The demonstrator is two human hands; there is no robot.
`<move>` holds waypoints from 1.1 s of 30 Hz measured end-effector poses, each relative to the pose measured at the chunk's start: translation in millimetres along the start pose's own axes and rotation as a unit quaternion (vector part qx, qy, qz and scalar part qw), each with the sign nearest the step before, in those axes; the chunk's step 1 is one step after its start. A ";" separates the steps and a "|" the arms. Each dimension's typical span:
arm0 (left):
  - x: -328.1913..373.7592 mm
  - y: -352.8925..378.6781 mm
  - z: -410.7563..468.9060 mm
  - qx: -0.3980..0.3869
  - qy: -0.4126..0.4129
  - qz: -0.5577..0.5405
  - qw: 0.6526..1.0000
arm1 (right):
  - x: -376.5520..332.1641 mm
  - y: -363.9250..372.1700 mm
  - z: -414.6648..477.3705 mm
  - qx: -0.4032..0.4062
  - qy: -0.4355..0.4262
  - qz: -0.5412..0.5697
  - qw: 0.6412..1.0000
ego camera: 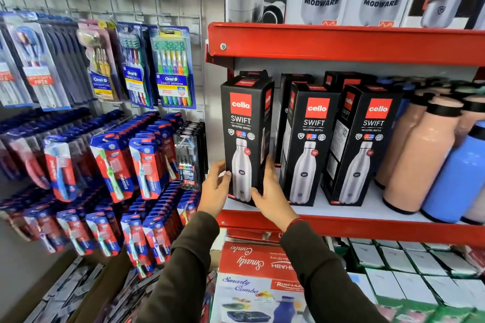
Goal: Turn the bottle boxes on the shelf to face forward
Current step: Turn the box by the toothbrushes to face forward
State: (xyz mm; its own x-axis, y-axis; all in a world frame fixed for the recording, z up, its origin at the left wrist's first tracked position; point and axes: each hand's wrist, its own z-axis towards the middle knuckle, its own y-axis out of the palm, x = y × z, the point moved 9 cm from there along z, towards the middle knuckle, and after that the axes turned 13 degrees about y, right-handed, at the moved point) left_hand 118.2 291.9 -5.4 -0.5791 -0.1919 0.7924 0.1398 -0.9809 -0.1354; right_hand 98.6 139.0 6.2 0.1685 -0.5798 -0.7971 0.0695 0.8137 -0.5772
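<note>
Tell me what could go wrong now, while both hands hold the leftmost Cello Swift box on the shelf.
1. The leftmost Cello Swift box is tall and gripped only near its base by the left hand and right hand; it might tip.
2. The middle Cello Swift box stands close beside; turning could knock it.

Toothbrush packs (172, 68) hang on the wall grid at left. Peach bottles (417, 155) and a blue bottle (456, 178) stand at right; white cartons (409, 262) lie below.
</note>
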 end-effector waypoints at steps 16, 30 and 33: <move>6.2 11.9 -5.8 0.027 0.008 0.031 0.999 | 9.9 -4.5 8.7 0.054 0.020 0.021 0.998; 16.3 1.9 -28.8 0.058 -0.002 0.035 0.998 | 23.9 -8.9 -17.9 0.089 0.032 0.103 0.990; 21.5 0.6 -37.4 0.066 0.000 0.032 0.997 | 25.0 -10.3 -24.8 0.088 0.037 0.107 0.990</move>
State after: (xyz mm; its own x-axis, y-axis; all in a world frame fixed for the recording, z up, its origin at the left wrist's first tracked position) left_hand 75.8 286.0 -10.6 -0.5650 -0.2548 0.7847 0.2813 -0.9536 -0.1071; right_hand 77.7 115.0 -12.2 0.1251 -0.3899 -0.9123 0.2118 0.9088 -0.3594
